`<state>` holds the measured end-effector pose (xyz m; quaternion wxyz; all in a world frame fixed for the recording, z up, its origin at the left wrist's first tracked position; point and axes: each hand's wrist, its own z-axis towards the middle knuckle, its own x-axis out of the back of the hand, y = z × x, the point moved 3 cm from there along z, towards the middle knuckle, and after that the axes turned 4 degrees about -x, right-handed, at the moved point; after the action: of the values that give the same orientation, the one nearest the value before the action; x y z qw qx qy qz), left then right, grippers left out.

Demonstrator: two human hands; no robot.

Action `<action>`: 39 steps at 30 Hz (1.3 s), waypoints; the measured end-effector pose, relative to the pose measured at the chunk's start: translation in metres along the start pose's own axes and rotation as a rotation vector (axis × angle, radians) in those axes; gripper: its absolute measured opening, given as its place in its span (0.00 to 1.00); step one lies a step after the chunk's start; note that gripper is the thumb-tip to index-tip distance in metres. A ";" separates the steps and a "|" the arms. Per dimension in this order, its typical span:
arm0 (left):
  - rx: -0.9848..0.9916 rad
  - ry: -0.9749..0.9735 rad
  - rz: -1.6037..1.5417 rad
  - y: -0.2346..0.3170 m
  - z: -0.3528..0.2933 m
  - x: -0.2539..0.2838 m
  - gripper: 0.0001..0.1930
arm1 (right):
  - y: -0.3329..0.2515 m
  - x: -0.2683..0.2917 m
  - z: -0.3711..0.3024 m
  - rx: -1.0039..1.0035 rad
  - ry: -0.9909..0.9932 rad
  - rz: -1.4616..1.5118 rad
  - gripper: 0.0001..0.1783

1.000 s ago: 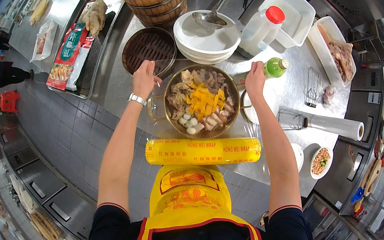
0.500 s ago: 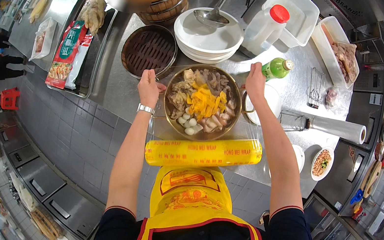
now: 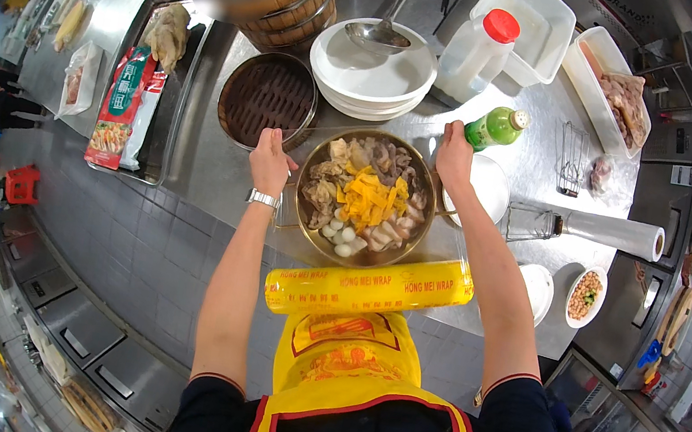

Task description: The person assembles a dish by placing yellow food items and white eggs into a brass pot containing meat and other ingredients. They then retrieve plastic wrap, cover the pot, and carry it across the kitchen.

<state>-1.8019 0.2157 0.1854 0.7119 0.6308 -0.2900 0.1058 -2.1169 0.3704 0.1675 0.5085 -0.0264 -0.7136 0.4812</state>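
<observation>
A clear sheet of cling film [image 3: 448, 242] runs from a yellow-wrapped roll [image 3: 369, 286] over a round brass-coloured pan [image 3: 299, 197]. My left hand [image 3: 271, 160] pinches the film's far left part, beside the pan. On the other side my right hand [image 3: 455, 155], also closed, grips the film near a green bottle [image 3: 497, 127]. Inside the pan are yellow strips [image 3: 371, 197] in the middle, with small white eggs [image 3: 347, 236] and several kinds of cut meat around them. The roll lies between the pan and my apron, at the table's near edge.
Beyond the pan stand stacked white bowls [image 3: 369, 63] with a ladle [image 3: 380, 38], a round slatted steamer tray [image 3: 268, 102] and wooden steamers [image 3: 284, 1]. To the right are a red-capped jug [image 3: 477, 57], a clear film roll [image 3: 612, 233] and a bowl of beans [image 3: 586, 297].
The view has shifted slightly. Relative to the pan, both my hands are a little farther from me, still holding the film. The roll sits slightly lower in view.
</observation>
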 end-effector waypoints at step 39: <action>-0.262 0.107 0.550 -0.008 -0.024 -0.021 0.10 | 0.012 -0.026 0.008 -0.141 -0.364 -0.529 0.17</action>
<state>-1.8080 0.2418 0.1669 0.7463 0.4249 -0.4229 0.2893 -2.1158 0.3580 0.1404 0.4769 0.2111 -0.8065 0.2786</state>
